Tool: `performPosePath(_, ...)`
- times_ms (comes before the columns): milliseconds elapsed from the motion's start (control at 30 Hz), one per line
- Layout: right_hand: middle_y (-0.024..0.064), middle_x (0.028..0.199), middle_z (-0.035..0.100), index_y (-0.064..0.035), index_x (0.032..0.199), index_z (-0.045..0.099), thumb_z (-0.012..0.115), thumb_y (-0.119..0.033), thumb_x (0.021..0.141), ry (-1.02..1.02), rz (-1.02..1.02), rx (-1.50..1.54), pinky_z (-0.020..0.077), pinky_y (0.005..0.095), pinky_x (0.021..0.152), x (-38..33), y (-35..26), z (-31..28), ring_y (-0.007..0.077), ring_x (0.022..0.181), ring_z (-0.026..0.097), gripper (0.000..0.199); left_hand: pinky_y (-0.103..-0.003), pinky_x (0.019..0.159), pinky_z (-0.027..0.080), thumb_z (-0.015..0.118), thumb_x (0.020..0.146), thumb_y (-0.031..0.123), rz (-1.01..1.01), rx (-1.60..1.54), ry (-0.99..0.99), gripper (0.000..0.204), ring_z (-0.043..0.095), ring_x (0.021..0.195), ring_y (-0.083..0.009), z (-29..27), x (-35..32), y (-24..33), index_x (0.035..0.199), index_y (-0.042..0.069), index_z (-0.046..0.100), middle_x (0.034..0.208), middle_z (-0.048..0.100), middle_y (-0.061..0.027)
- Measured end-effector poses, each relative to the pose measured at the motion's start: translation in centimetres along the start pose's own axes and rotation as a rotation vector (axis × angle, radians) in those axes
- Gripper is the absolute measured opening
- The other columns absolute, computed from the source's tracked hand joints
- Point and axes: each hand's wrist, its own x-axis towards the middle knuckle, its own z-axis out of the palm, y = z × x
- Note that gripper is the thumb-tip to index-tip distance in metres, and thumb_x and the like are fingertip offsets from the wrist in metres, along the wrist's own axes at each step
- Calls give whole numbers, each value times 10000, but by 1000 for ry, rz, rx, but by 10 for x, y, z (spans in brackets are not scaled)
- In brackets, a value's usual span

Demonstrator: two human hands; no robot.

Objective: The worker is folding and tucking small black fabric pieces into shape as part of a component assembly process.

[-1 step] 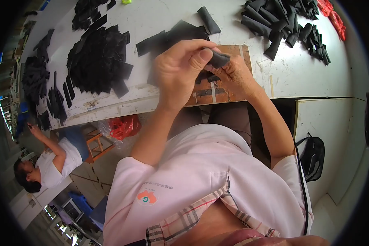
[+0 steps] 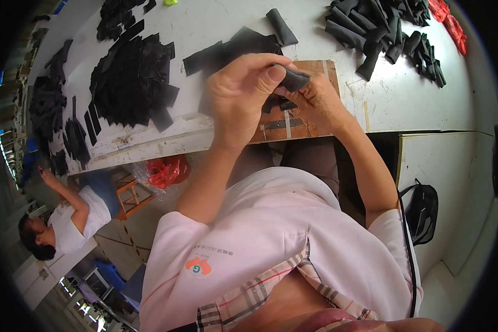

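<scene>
Between both hands a small black fabric piece (image 2: 295, 81), rolled or folded into a tube, is held up above the table. My left hand (image 2: 249, 83) pinches one end with thumb and fingers. My right hand (image 2: 317, 99) grips the other end, its fingertips partly hidden behind the fabric. Beneath them lies a brown board (image 2: 310, 128) with tape strips and dark pieces on it. Just beyond my left hand are flat black fabric pieces (image 2: 205, 58). A single black fabric tube (image 2: 282, 27) lies past them.
On the white table (image 2: 193, 22), a large heap of flat black pieces (image 2: 130, 83) lies left; black tubes (image 2: 365, 27) are piled far right beside a red plastic bag (image 2: 448, 25). At lower left a person (image 2: 72, 216) works. A black backpack (image 2: 424, 213) hangs at right.
</scene>
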Motion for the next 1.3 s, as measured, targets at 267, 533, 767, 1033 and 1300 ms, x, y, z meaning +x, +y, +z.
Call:
performPosePath(267, 89, 587, 517, -27, 673, 545, 598, -181, 748, 8, -84, -133, 395, 363, 518, 9, -15, -11, 281, 573, 509, 179, -319, 832, 402, 546, 817, 145, -63, -439, 156, 161, 524, 909, -190, -22, -5, -14, 903, 15, 585, 914, 586, -94)
performPosePath(533, 91, 580, 521, -37, 665, 559, 608, -159, 739, 65, -121, -83, 374, 361, 473, 2, -5, 2, 273, 568, 521, 150, -309, 816, 416, 547, 815, 120, 32, -235, 48, 142, 556, 859, -183, -28, -6, -15, 886, 4, 588, 889, 603, -123)
performPosePath(767, 18, 539, 497, -11, 724, 594, 517, -296, 845, 69, -1, 659, 379, 264, 471, 32, -36, -46, 118, 509, 489, 319, -331, 781, 417, 589, 721, 82, 196, 1039, 451, 152, 560, 773, -255, -122, 40, -85, 852, 3, 595, 879, 590, -123)
performPosePath(1033, -3, 592, 484, 7, 842, 586, 430, -445, 860, 254, 435, 560, 378, 186, 502, 0, -5, -27, 61, 533, 441, 478, -369, 712, 439, 657, 656, 169, -213, 1499, 109, 204, 570, 784, -263, -201, 67, -115, 732, -2, 576, 728, 600, -125)
performPosePath(1300, 27, 605, 528, 16, 867, 585, 657, -236, 746, 192, 403, 550, 409, 207, 528, -27, -38, 47, 70, 556, 473, 288, -330, 892, 395, 520, 793, -1, -443, -491, 225, 246, 524, 976, -204, -99, -11, -35, 1039, -11, 519, 1051, 554, -107)
